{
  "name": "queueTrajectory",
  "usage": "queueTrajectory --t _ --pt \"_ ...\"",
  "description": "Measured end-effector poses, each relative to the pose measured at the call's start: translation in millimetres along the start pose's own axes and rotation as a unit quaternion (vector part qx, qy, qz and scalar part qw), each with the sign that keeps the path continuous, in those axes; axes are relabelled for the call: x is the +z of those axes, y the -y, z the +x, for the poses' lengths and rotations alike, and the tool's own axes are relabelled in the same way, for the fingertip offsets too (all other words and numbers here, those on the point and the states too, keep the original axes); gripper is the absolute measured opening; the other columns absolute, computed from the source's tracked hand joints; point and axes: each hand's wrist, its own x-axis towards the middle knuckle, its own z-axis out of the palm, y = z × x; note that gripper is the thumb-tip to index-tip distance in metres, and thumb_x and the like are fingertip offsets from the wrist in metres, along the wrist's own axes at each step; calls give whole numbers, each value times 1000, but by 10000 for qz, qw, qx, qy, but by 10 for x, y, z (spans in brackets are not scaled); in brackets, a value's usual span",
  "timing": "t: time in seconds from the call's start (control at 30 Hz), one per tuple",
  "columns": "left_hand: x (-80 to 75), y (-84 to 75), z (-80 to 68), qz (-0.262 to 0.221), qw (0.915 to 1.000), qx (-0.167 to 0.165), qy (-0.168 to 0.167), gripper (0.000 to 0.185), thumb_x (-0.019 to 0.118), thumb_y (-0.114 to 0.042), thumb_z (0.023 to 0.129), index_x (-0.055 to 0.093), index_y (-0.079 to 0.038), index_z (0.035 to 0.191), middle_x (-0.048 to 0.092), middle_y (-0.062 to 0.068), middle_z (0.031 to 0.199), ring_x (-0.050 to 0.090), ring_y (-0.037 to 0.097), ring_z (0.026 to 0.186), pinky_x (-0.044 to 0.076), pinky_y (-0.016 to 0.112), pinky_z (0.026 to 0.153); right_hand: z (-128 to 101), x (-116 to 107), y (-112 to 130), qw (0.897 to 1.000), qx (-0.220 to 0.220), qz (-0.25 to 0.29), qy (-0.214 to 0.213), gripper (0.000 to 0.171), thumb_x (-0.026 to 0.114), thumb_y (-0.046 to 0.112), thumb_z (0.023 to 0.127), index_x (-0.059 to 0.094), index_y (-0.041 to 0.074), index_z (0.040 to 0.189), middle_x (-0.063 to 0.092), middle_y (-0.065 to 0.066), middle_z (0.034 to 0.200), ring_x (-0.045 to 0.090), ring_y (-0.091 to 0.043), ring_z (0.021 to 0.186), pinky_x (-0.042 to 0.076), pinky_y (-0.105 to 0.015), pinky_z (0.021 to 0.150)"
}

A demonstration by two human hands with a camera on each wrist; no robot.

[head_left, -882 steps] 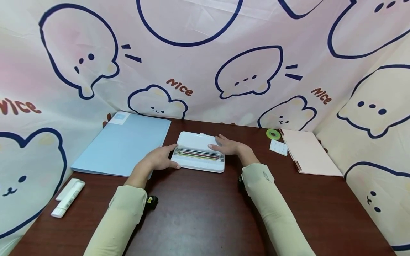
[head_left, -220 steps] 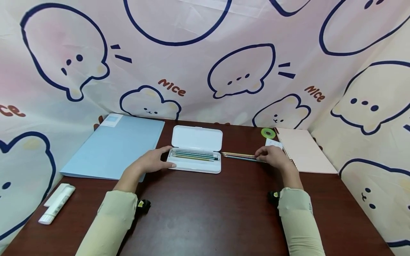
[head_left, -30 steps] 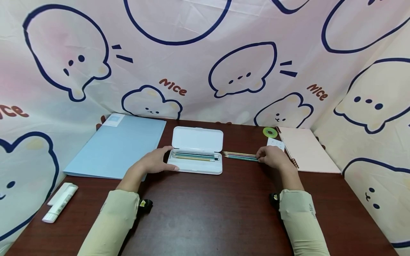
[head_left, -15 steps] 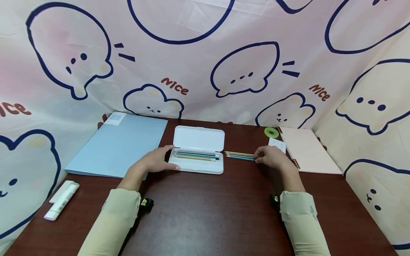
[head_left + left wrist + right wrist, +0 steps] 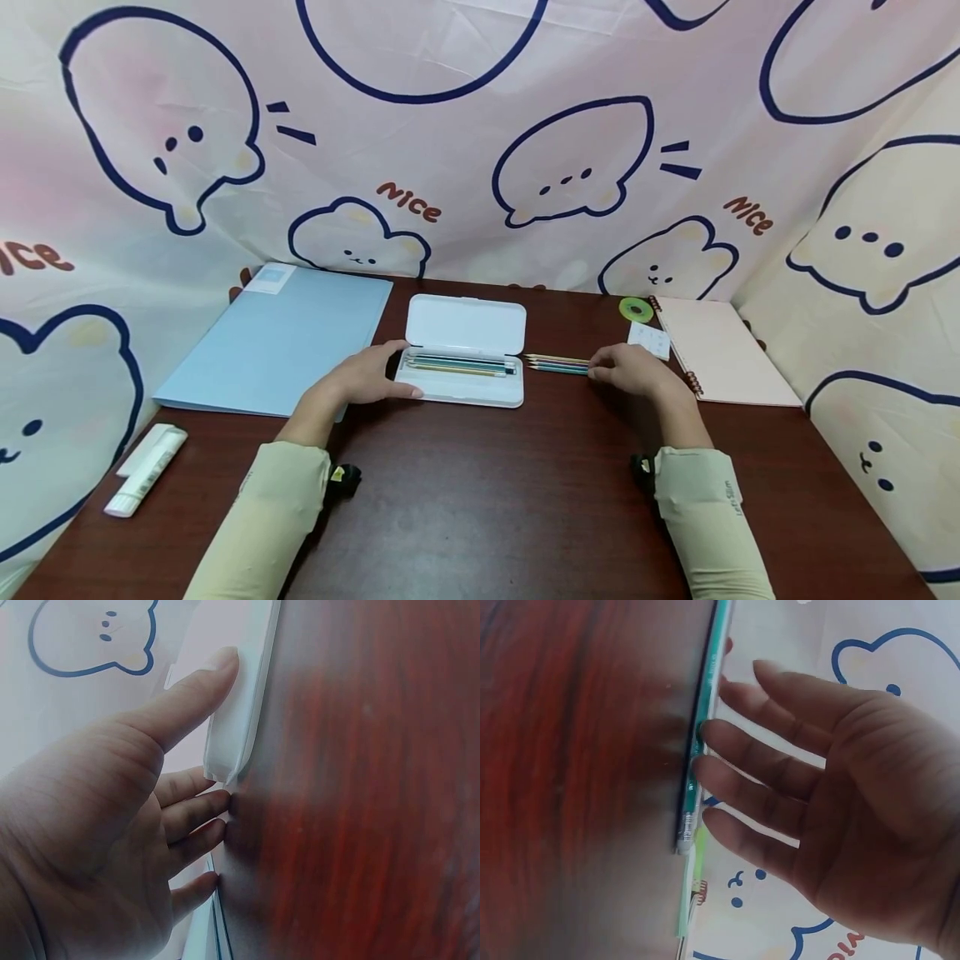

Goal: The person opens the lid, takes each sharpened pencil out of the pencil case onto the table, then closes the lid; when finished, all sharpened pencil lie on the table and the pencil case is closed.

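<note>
A white pencil case [image 5: 462,390] lies open mid-table, its lid [image 5: 465,325] folded back, with several pencils [image 5: 457,367] inside. My left hand [image 5: 371,379] rests against the case's left end. In the left wrist view its thumb lies straight along the case [image 5: 236,727] and the left hand's fingers [image 5: 196,825] touch the case's corner. Right of the case a few loose pencils [image 5: 555,364] lie side by side on the table. My right hand [image 5: 626,371] lies flat, its straight fingertips [image 5: 709,772] touching the pencils [image 5: 707,697] near their right ends.
A blue folder [image 5: 277,337] lies at the back left and a white glue stick [image 5: 146,468] near the left edge. At the back right are a green tape roll [image 5: 636,310], a small white card [image 5: 649,340] and a pink spiral notebook [image 5: 723,350]. Printed cloth walls the dark wood table [image 5: 480,500].
My right hand has slid a little to the left along the loose pencils, covering more of their right ends. The left hand and the case have stayed put.
</note>
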Motion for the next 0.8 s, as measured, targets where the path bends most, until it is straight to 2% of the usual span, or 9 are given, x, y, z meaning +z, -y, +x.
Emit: queueTrajectory --t 0.23,0.47,0.63,0.8 --pt "-5 -6 -3 18 10000 -47 31 101 79 -57 81 35 -7 156 50 18 151 50 36 133 40 59 111 -7 -4 147 9971 -504 557 -99 27 60 32 103 72 16 121 72 -2 113 59 -20 98 49 -40 86" --pt "-6 1 -2 24 10000 -39 -21 100 79 -57 81 35 -6 155 52 18 149 52 35 131 41 58 109 84 4 546 9945 -715 723 -260 26 60 32 103 72 20 122 72 -1 113 57 -20 98 48 -36 83" --pt "10 -30 -13 22 10000 -54 -24 99 79 -56 81 36 -6 155 52 18 148 52 35 130 42 58 109 246 127 875 9937 -897 643 -210 25 62 31 102 73 21 122 72 2 121 59 -19 104 51 -41 93" --pt "9 -45 -17 35 9999 -119 -43 100 80 -56 81 36 -7 155 52 18 149 52 35 131 41 58 110 401 270 1172 9900 -1357 376 47 31 62 29 101 71 14 127 73 -1 120 63 -17 104 53 -41 94"
